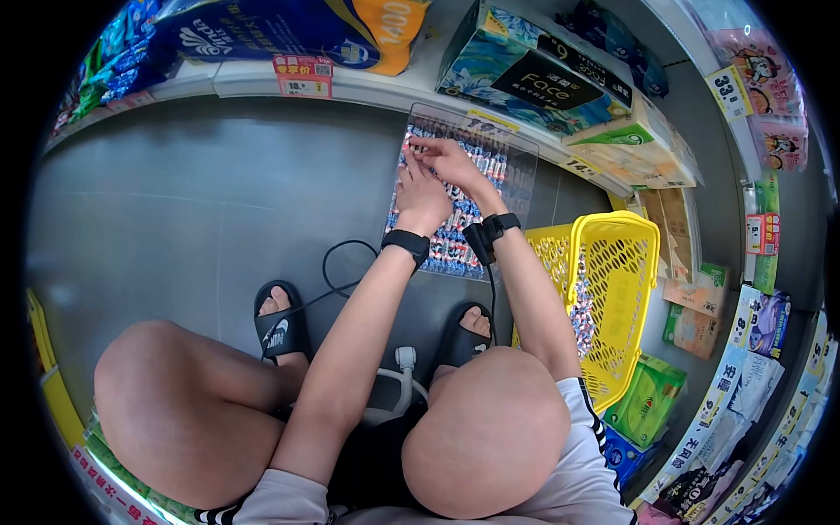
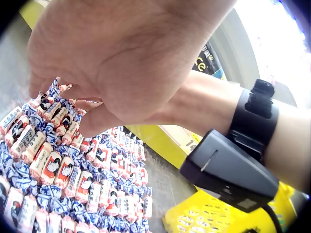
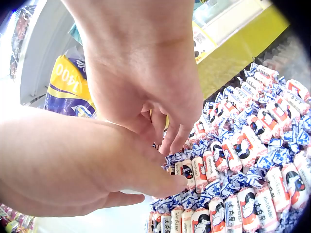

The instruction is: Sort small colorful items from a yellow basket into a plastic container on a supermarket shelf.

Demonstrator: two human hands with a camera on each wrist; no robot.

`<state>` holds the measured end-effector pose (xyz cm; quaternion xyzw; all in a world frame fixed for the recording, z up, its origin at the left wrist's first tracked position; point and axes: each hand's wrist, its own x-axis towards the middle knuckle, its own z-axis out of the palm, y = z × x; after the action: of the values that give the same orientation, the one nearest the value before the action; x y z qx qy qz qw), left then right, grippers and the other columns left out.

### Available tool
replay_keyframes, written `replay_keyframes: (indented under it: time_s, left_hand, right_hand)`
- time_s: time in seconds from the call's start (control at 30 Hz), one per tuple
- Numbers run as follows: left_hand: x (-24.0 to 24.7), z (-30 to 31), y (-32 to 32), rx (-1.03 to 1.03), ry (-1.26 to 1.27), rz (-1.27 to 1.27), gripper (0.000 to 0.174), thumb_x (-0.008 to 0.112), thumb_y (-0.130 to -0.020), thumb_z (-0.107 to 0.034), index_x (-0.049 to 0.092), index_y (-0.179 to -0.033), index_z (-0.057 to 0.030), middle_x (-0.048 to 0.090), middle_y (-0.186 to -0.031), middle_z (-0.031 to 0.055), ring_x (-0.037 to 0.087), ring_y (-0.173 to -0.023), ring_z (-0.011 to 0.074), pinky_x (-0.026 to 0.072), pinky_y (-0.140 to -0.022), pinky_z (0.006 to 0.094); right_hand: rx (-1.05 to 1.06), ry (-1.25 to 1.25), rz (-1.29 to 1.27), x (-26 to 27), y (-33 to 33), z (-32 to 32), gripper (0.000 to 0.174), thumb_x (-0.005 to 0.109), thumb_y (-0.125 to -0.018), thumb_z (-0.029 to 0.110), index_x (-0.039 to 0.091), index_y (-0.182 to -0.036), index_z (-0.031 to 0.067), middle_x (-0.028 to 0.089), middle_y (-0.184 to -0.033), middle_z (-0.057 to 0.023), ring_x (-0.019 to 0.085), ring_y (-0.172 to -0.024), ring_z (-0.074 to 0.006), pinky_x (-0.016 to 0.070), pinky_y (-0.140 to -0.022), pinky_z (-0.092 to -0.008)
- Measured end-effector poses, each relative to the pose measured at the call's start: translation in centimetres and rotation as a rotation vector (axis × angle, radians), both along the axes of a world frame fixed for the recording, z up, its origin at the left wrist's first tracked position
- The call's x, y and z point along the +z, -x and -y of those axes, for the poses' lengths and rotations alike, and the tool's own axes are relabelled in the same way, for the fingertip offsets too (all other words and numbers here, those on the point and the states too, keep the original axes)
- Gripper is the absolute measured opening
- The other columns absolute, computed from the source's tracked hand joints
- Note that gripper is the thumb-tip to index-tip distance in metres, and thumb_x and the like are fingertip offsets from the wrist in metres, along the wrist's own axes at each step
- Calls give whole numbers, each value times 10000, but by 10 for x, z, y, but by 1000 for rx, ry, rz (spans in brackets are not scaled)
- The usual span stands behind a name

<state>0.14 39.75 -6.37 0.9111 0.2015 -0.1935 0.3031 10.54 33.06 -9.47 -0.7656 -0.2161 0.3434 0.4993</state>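
Observation:
Rows of wrapped White Rabbit candies [image 1: 455, 241], with blue-and-white twisted ends, lie packed on a clear flat tray [image 1: 522, 166] on the floor. Over the far left part of the rows, my left hand [image 1: 423, 199] reaches with its fingers extended, low above the wrappers. My right hand [image 1: 457, 166] comes in from the right and crosses close to the left one. Its fingers bend down to the candies in the right wrist view, with the fingertips right at a row. I cannot tell whether they pinch one. Several wrapper ends stick up beside the fingers in the left wrist view.
A yellow basket [image 1: 643, 302] holding more candies stands right of the tray. Shelves with tissue packs [image 1: 534, 74] run along the back and right. A black cable [image 1: 328, 262] curves over the grey floor [image 1: 201, 210]. Both sandalled feet are near the tray's front edge.

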Motion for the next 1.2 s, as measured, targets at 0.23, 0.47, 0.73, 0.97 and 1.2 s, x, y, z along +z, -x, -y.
replay_keyframes:
  time_s: [0.23,0.47,0.73,0.97,1.2]
  left_hand:
    - [-2,-1,4,-27,16,-6,882,624,-906,-251,186,-1567,135,52,-1687,282,212,-1531,448,292,-1223,517]
    - [-15,1,3,-21,-36,32,974,695,-785,-174,193,-1568,115,29,-1687,283,237,-1493,499,388,-1180,486]
    - [-6,-2,3,-38,20,5,965,689,-783,-166,202,-1568,112,-16,-1694,271,223,-1498,487,421,-1154,492]
    - [3,-3,6,-63,-11,9,948,711,-790,-188,231,-1547,123,4,-1691,275,237,-1490,495,434,-1140,509]
    - [2,-4,10,-120,-70,155,827,722,-816,-199,362,-1510,73,238,-1630,298,346,-1430,507,423,-1133,526]
  right_hand:
    - [-12,33,24,3,4,4,611,466,-788,-96,673,-1348,35,744,-1076,-173,680,-966,-182,536,-819,-307]
    - [-12,106,-32,15,6,2,604,467,-781,-93,673,-1337,21,740,-1099,-154,684,-969,-186,535,-830,-319]
    - [11,146,-16,16,6,4,617,474,-775,-88,666,-1350,25,738,-1108,-157,690,-970,-191,539,-833,-322]
    - [-74,-5,19,12,8,15,573,452,-808,-95,704,-1300,55,750,-1107,-157,699,-943,-216,548,-806,-341]
    - [-124,145,303,52,25,41,318,603,-916,32,740,-1200,63,756,-1067,-171,707,-936,-248,540,-861,-373]
